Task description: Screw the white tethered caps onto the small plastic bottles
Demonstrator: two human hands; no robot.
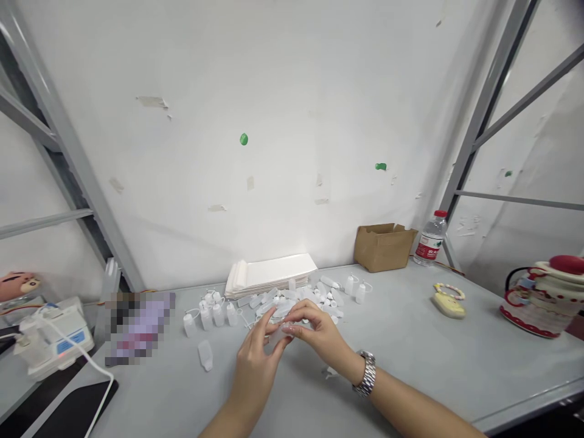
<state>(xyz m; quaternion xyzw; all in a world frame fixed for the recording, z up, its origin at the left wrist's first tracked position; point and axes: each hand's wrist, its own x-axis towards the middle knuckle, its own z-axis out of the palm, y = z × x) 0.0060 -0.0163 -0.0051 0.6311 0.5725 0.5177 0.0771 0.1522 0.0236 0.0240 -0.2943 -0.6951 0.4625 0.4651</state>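
Note:
Between my hands is a small translucent squeeze bottle (276, 338), held above the grey table (392, 365). My left hand (256, 360) has its thumb and fingers closed around the bottle's body. Fingers of my right hand (317, 328) pinch its upper end; what they grip there is mostly hidden. Just beyond lies a pile of loose bottle parts (292, 297). To the left, several small capped bottles (218, 315) stand upright, and a bottle without a cap (205, 354) lies flat. A small white piece (330, 372) sits below my right wrist, partly covered.
Behind the pile lies a stack of white sheets (274, 272). Two capped bottles (361, 293) stand to its right, before a cardboard box (384, 248) and a water bottle (429, 240). A yellow pouch (448, 304) and decorated jar (542, 298) are at right; a black phone (77, 410) at left.

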